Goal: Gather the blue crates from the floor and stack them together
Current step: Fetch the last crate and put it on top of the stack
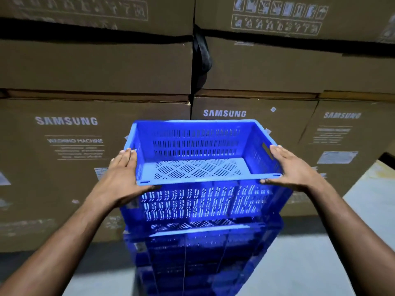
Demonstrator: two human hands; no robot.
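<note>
Brown cardboard washing-machine boxes (94,133) wall the far side. Near them, a blue slotted plastic crate (196,150) tops a stack of blue crates (192,259). Left hand (123,178) and right hand (292,169) grip its side rims, fingers wrapped. It looks light and stiff; rims suit holding.

both hands (124,174) gripping top blue crate (196,150), crate stack (198,253), cardboard boxes (85,67)
</note>
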